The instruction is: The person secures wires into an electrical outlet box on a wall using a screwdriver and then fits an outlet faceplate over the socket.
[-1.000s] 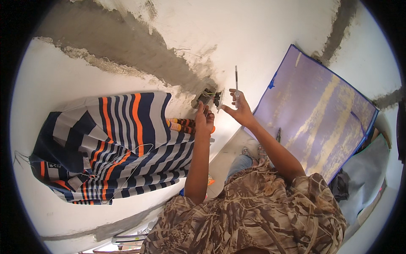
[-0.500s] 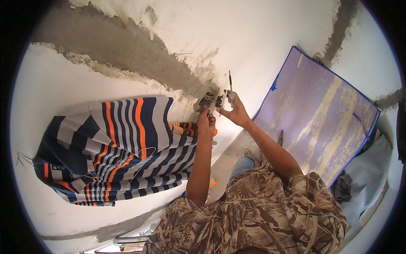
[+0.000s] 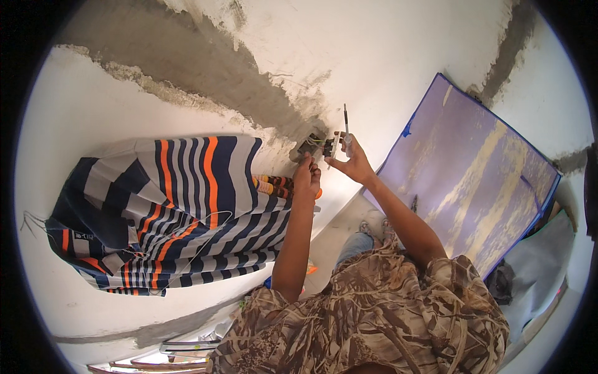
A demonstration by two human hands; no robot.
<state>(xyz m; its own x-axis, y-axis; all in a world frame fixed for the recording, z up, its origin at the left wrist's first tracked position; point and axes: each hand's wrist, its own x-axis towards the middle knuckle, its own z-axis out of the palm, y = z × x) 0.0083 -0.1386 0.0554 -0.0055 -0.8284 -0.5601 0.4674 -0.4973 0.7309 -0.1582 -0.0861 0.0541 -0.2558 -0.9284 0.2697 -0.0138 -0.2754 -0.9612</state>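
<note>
In the white wall is a recessed electrical box (image 3: 304, 148), with a few thin wires (image 3: 316, 139) coming out of it. My right hand (image 3: 355, 164) grips a white wall plate with a black back (image 3: 334, 147), probably a switch or socket, held edge-on beside the box. A slim screwdriver (image 3: 346, 122) points upward from the same hand. Just below the box, my left hand (image 3: 307, 178) has its fingers pinched together close to the wires. Whatever lies between those fingertips is too small to make out.
A striped shirt (image 3: 205, 187) hangs on the wall at left, beside a row of orange-and-dark cylindrical items (image 3: 274, 186). On the right leans a large worn purple board (image 3: 461, 174). Grey mortar (image 3: 187, 62) runs diagonally down to the box.
The view has shifted slightly. Both hands stay at the box; the right still holds the plate and screwdriver, and the left remains pinched near the wires.
</note>
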